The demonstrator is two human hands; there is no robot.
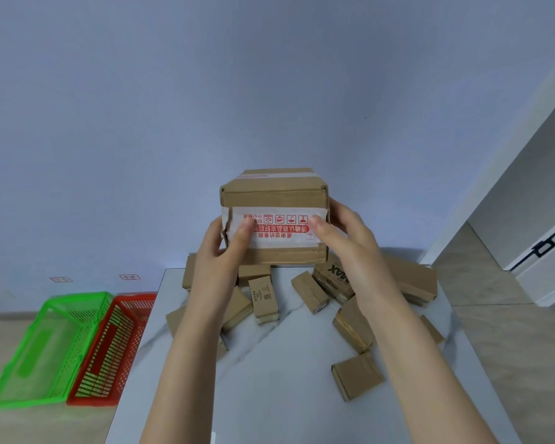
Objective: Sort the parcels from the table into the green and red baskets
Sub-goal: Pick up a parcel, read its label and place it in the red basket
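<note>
A brown cardboard parcel [274, 195] with white tape printed in red is held up in the air above the table. My left hand [220, 251] grips its left side with the thumb on the tape. My right hand [343, 238] grips its right side the same way. Several smaller brown parcels [311, 291] lie scattered on the white marble table [279, 379] below. On the floor to the left stand the green basket [45, 347] and, touching its right side, the red basket [116, 344]. I see nothing inside either basket.
A pale blue wall fills the upper view. A white door with a dark handle [542, 248] stands at the right. Tiled floor surrounds the table. Two small labels [129, 277] are stuck low on the wall behind the baskets.
</note>
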